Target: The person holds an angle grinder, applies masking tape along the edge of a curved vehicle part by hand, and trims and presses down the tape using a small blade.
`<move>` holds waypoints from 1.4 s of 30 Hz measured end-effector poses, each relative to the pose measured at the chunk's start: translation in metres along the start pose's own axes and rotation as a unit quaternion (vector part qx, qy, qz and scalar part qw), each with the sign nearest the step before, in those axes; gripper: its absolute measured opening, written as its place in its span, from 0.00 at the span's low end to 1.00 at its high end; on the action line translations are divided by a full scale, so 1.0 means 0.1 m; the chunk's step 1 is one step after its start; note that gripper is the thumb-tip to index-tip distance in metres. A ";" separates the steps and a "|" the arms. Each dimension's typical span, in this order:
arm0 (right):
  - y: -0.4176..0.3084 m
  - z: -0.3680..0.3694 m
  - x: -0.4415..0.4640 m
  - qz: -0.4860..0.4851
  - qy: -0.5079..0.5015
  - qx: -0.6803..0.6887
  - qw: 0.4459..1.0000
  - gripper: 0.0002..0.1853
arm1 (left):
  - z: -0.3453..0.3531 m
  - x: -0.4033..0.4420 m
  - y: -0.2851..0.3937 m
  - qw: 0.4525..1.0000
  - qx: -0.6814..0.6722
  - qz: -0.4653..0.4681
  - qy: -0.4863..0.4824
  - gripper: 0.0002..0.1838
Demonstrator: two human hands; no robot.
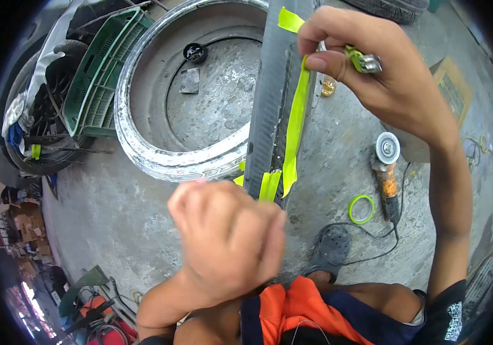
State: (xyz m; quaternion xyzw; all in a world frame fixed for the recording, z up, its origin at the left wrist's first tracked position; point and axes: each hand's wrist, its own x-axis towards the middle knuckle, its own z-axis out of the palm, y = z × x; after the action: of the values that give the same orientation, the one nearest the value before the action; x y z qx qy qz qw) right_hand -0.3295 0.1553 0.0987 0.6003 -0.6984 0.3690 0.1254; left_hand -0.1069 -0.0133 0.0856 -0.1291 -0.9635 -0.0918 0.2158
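Note:
A long dark grey panel [269,109] with a ribbed face runs up the middle of the view. Strips of yellow-green tape [297,129] stick to it, one hanging along its right side. My right hand [373,69] pinches the upper end of that strip between thumb and finger. Tucked in the same hand is a small yellow-green tool with a silver metal end [368,63]; its kind is unclear. My left hand [229,236], slightly blurred, is curled closed near the panel's lower end. Whatever its fingers hold, if anything, is hidden.
Behind the panel a worn tire [143,146] lies flat, a small black bowl [195,53] inside its ring. An angle grinder [386,172] with its cord and a green-edged tape roll [361,209] lie at right. A green crate [100,80] leans at left.

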 end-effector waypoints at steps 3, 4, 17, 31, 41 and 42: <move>-0.05 -0.04 0.02 0.093 -0.065 -0.024 0.993 0.08 | 0.01 0.11 -0.15 0.980 -0.148 -0.133 -0.028 0.13; -0.05 -0.06 0.01 0.087 -0.077 -0.030 0.993 0.08 | 0.04 0.13 -0.17 0.978 -0.156 -0.139 -0.017 0.13; -0.08 -0.03 0.10 0.160 -0.070 0.022 0.984 0.06 | 0.31 0.14 -0.14 0.956 -0.235 -0.174 0.026 0.08; -0.27 -0.05 0.31 0.202 -0.102 -0.036 0.973 0.05 | 0.25 0.19 -0.23 0.913 -0.331 -0.234 -0.037 0.07; -0.21 0.06 0.26 0.168 -0.033 -0.046 0.984 0.05 | 0.24 0.25 -0.25 0.899 -0.349 -0.259 -0.054 0.08; -0.21 0.07 0.26 0.170 -0.032 -0.047 0.984 0.05 | 0.23 0.26 -0.25 0.899 -0.349 -0.258 -0.056 0.08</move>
State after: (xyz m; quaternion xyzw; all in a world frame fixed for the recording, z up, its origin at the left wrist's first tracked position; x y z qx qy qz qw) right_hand -0.3146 0.1317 0.1175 0.4777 -0.8104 0.3326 0.0666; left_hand -0.1454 -0.0262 0.0733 0.0519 -0.8795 -0.4677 0.0717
